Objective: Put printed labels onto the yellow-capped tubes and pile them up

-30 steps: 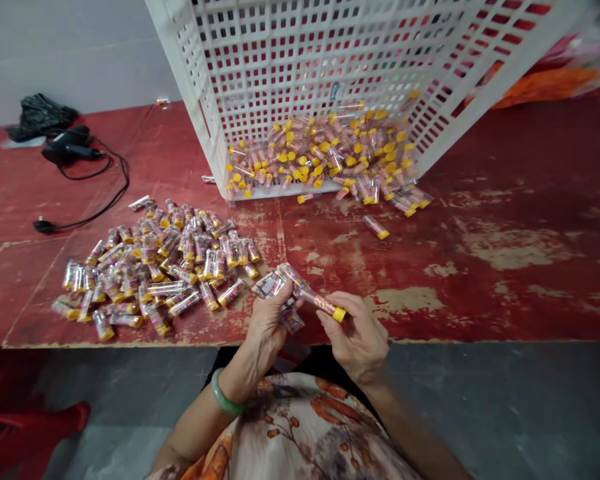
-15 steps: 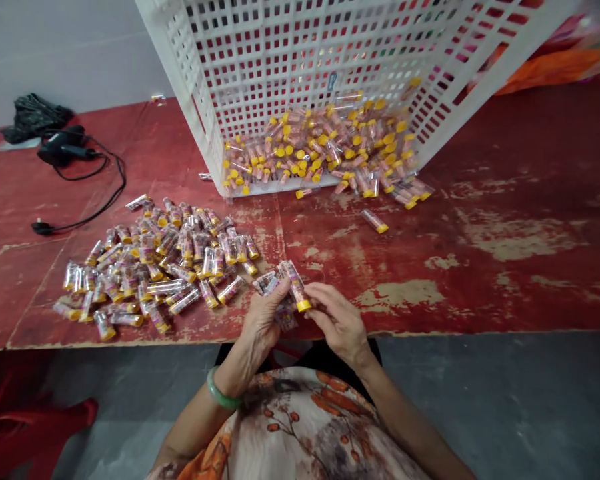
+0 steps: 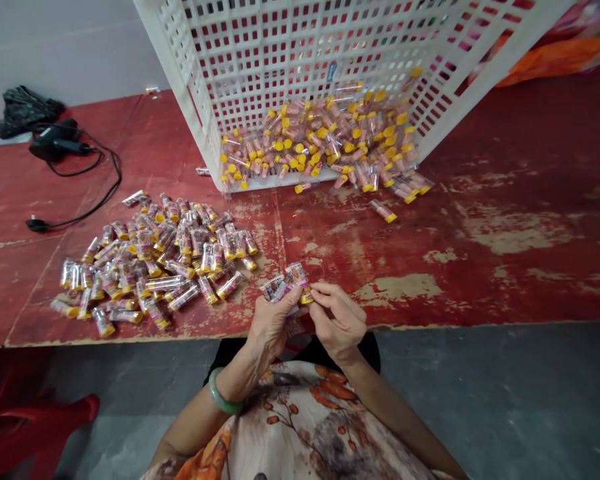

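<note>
My left hand (image 3: 269, 321) is closed around several small printed plastic sleeves (image 3: 275, 287), its thumb pressed on top. From between the two hands a small clear tube (image 3: 297, 275) with a yellow cap sticks up, printed film around it. The fingertips of my right hand (image 3: 339, 321) pinch this tube near its capped end. To the left lies a heap of sleeved tubes (image 3: 167, 257) with yellow caps. Pinkish-filled tubes (image 3: 325, 137) without printed film are piled in a white basket (image 3: 200, 113) tipped on its side. A single loose tube (image 3: 383, 211) lies in front of it.
The red table (image 3: 505, 267) has worn, peeling paint, and its front edge runs just beneath my hands. A black corded device (image 3: 60, 141) and a black plastic bag (image 3: 27, 110) sit at the far left. A red stool (image 3: 45, 427) stands on the floor at lower left.
The tube in my hands has tilted, and less of its yellow cap shows. My right fingers have drawn closer around the capped end. The view has shifted slightly.
</note>
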{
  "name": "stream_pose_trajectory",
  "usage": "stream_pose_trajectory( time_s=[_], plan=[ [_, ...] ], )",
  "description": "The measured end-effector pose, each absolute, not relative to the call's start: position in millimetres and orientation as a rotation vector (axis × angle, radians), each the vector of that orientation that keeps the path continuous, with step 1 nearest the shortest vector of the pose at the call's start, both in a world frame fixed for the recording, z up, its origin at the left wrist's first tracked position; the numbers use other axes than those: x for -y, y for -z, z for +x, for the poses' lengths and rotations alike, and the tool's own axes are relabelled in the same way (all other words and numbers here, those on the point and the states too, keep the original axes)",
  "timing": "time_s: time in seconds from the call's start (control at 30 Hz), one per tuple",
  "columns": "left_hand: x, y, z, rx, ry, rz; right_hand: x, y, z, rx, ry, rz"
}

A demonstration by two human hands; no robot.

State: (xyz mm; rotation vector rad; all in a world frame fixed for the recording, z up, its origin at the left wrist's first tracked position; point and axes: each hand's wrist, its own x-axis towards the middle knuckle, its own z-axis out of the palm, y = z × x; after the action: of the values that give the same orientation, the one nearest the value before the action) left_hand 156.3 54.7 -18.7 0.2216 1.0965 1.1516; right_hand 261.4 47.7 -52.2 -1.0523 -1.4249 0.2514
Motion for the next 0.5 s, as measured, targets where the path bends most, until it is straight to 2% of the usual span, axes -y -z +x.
stream_pose_trajectory(
  time_s=[0.5],
  plan=[
    [-58.5, 20.4, 152.7, -1.124, -1.163, 0.202, -46.4, 55.5, 259.0, 1.587, -0.001, -1.109]
  ],
)
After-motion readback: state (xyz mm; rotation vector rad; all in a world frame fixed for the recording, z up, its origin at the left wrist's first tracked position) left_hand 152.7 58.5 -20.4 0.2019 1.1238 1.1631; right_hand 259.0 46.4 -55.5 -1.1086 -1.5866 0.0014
